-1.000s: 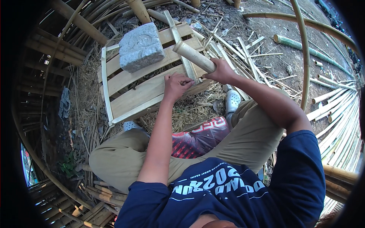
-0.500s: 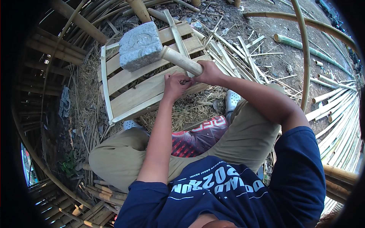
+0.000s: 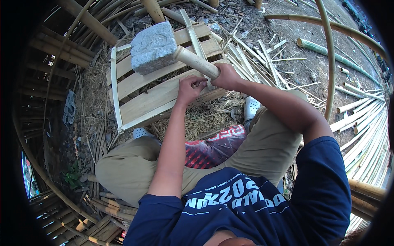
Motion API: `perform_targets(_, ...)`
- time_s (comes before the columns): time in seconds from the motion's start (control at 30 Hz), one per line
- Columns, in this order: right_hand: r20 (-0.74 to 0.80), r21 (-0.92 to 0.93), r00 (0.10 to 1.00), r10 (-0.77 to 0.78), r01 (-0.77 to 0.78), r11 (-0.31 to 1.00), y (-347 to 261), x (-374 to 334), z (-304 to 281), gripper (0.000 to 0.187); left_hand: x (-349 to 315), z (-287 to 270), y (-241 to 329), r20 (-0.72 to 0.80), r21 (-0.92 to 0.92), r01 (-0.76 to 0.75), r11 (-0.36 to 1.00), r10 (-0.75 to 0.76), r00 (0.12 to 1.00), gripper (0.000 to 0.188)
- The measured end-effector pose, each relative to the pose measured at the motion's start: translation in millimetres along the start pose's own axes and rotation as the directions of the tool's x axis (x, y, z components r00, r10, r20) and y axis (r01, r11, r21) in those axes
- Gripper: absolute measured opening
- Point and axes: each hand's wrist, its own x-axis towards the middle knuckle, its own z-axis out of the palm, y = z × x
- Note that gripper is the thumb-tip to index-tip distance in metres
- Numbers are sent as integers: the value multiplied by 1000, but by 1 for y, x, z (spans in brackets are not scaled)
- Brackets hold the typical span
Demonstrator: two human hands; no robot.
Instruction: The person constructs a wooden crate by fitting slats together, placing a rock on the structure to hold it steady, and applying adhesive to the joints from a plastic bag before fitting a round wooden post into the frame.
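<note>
My right hand [image 3: 226,77] is wrapped round the near end of a short, thick bamboo tube [image 3: 197,62], which slants up and left over a slatted wooden frame [image 3: 143,105]. Just left of it, my left hand [image 3: 190,89] is curled with thumb and fingers close together above the frame's near slat. Whatever those fingers hold, if anything, is too small to make out. A rough grey stone block [image 3: 153,48] rests on the slats beside the tube's far end. One pale split strip [image 3: 193,35] crosses the slats near the right side.
Split bamboo pieces [image 3: 269,61] lie scattered right of the frame, with a long green pole [image 3: 336,55] beyond. A bundle of bamboo strips [image 3: 369,127] fans out at far right. Upright curved poles [image 3: 329,61] stand nearby. A dark printed cloth [image 3: 215,147] lies between my legs.
My left hand's fingertips have drawn slightly left and apart from my right hand, where they were meeting before. My right hand keeps its grip on the bamboo tube.
</note>
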Motion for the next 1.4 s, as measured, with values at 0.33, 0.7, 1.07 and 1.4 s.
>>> perform_targets(0.33,-33,-62,997,-75,73,995,3,1,4,54,-5,2,18,70,349,-115,930,97,993,16)
perform_targets(0.7,74,-16,993,-88,90,996,-1,-2,-12,55,-5,6,14,50,383,-76,921,61,997,25)
perform_targets(1.07,277,-286,951,-136,217,933,31,-33,-87,42,-9,8,15,-7,400,-209,892,231,973,28)
perform_targets(1.4,236,-430,970,-57,157,889,48,-45,-91,41,-7,9,16,-15,422,-178,889,203,979,27)
